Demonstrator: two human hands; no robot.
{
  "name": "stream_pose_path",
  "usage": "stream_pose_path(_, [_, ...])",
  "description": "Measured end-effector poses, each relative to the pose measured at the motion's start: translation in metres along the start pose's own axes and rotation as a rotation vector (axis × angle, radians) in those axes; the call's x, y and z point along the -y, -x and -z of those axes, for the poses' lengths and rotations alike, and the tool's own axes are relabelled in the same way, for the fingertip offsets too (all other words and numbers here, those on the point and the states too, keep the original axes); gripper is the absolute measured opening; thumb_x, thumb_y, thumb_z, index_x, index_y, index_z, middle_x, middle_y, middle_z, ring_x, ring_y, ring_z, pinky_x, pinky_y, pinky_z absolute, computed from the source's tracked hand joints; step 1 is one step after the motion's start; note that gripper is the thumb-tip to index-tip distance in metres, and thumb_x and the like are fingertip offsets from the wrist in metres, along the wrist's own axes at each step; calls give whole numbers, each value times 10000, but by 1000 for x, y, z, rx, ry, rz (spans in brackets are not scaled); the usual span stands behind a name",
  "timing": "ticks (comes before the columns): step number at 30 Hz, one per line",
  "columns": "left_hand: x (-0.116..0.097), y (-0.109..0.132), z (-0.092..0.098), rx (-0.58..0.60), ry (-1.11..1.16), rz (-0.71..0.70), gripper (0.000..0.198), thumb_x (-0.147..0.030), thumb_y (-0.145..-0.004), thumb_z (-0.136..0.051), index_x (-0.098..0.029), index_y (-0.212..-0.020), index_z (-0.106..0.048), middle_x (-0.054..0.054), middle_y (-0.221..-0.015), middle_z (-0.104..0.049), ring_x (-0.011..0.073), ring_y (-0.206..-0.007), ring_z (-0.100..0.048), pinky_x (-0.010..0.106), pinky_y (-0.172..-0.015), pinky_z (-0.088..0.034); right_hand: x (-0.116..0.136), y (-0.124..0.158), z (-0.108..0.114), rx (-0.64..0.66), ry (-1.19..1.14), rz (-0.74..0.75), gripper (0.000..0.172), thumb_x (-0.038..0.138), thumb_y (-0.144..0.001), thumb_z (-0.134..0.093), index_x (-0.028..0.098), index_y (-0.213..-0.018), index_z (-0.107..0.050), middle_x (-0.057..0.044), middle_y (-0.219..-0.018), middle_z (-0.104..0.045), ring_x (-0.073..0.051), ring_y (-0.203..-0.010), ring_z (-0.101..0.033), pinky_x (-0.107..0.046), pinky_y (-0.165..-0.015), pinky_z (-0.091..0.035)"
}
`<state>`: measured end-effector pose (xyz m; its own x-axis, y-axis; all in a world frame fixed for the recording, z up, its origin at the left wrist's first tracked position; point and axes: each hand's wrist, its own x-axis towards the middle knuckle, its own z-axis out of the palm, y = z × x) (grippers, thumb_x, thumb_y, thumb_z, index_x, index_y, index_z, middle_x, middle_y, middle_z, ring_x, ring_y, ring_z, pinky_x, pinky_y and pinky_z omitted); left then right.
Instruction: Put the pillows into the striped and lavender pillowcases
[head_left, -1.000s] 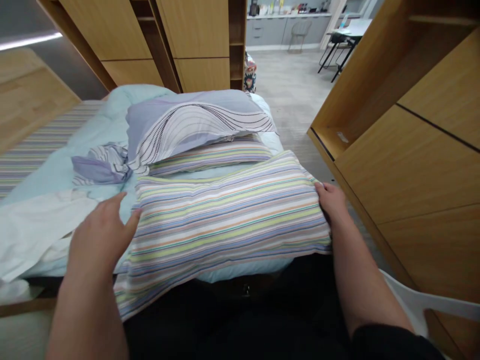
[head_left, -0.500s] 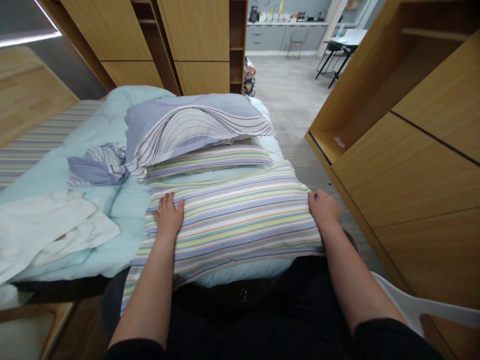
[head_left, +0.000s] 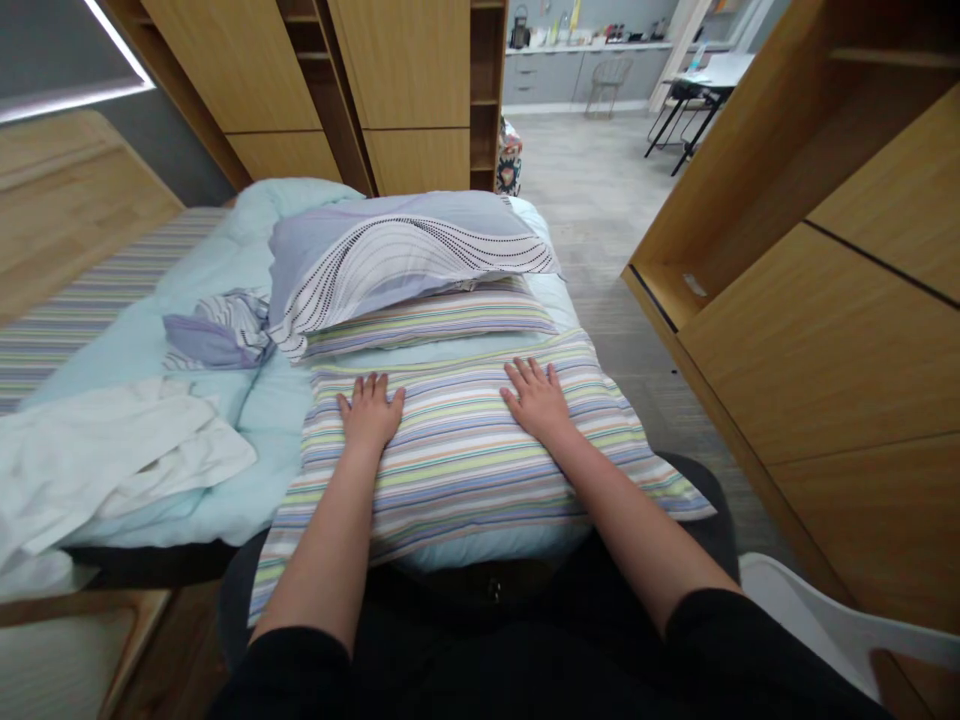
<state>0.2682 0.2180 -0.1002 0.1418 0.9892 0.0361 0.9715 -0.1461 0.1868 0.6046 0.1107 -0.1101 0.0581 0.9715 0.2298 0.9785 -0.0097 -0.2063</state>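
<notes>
A striped pillowcase (head_left: pixel 457 460) lies spread over the near end of the bed, its lower corners hanging toward my lap. My left hand (head_left: pixel 370 410) rests flat on its left part, fingers spread. On the right part, my right hand (head_left: pixel 537 400) presses palm down, fingers also apart. Just beyond lies another striped pillow (head_left: pixel 442 318), partly covered by a lilac pillow (head_left: pixel 412 235) with white waves and dotted lines. Whether anything is inside the near pillowcase I cannot tell; it looks fairly flat.
A pale blue quilt (head_left: pixel 281 430) covers the bed. At left are a crumpled lilac cloth (head_left: pixel 217 330) and a white cloth (head_left: pixel 112 450). Wooden cabinets (head_left: pixel 862 350) stand close on the right. A white chair (head_left: pixel 817 610) is at lower right.
My right hand has let go of the pillowcase's right edge and moved left onto its top. That right corner now spreads out farther. My left hand stays flat on the left part.
</notes>
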Motion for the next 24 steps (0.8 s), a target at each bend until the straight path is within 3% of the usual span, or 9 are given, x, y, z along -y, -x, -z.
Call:
stream_pose_path(3, [12, -9, 4, 18, 15, 37, 731, -602, -1083, -303, -169, -1655, -443, 163, -1726, -361, 381, -1631, -244, 721, -1284, -111, -24, 2, -3, -50, 7, -86, 648, 539, -1107, -365, 191, -1647, -452, -142, -1710, -403, -386, -1596, -302, -668, -1293, -73])
stream_pose_path(6, [-7, 1, 27, -22, -43, 11, 703, -536, -1080, -357, -110, -1624, -481, 202, -1694, -405, 423, -1613, -263, 751, -1270, -89, -26, -1, 12, -34, 5, -190, 661, 526, -1097, -384, 150, -1634, -467, -176, -1691, -424, -424, -1586, -305, -715, -1270, -83])
stream_pose_path(8, [-41, 21, 37, -85, -61, -106, 674, -492, -1082, -371, -84, -1602, -506, 219, -1677, -424, 424, -1599, -294, 747, -1276, -72, -4, 0, 19, -32, -14, -226, 703, 556, -1088, -384, 113, -1628, -469, -212, -1682, -422, -452, -1580, -300, -736, -1257, -92])
stream_pose_path(10, [-82, 47, 36, -90, -10, -288, 646, -471, -1098, -340, -114, -1610, -509, 195, -1678, -433, 374, -1585, -349, 677, -1307, -122, 32, 7, 20, -17, -47, -122, 709, 552, -1091, -365, 119, -1647, -440, -206, -1698, -397, -430, -1596, -285, -701, -1278, -93])
stream_pose_path(12, [-116, 71, 23, -47, 40, -410, 605, -417, -1107, -314, -160, -1614, -522, 160, -1655, -480, 326, -1589, -361, 609, -1326, -155, 67, 19, 13, 36, -62, 88, 658, 458, -1097, -356, 153, -1679, -394, -152, -1727, -362, -363, -1627, -253, -613, -1318, -77])
stream_pose_path(14, [-132, 87, 6, -19, 48, -454, 590, -384, -1102, -320, -177, -1610, -535, 140, -1636, -511, 309, -1610, -329, 579, -1341, -125, 87, 31, 5, 83, -47, 208, 638, 344, -1083, -357, 156, -1692, -369, -120, -1738, -347, -317, -1641, -239, -551, -1337, -61])
stream_pose_path(16, [-128, 90, -8, -18, 30, -466, 608, -431, -1099, -340, -174, -1619, -524, 131, -1660, -479, 307, -1626, -292, 566, -1349, -81, 86, 37, -2, 93, -28, 218, 643, 347, -1075, -383, 157, -1689, -375, -111, -1739, -344, -310, -1642, -240, -547, -1342, -47])
stream_pose_path(18, [-109, 83, -13, -42, 2, -439, 671, -521, -1096, -342, -160, -1644, -481, 134, -1704, -408, 312, -1637, -263, 560, -1352, -58, 66, 37, -2, 68, -7, 184, 655, 445, -1086, -394, 186, -1687, -385, -93, -1744, -336, -313, -1643, -236, -561, -1344, -38])
stream_pose_path(24, [-25, 20, 5, -10, -91, -251, 764, -614, -1085, -299, -129, -1659, -438, 147, -1716, -385, 332, -1627, -276, 567, -1339, -119, -46, 22, 6, 84, 103, -107, 689, 574, -1104, -310, 217, -1689, -381, -83, -1752, -323, -341, -1624, -279, -610, -1324, -138])
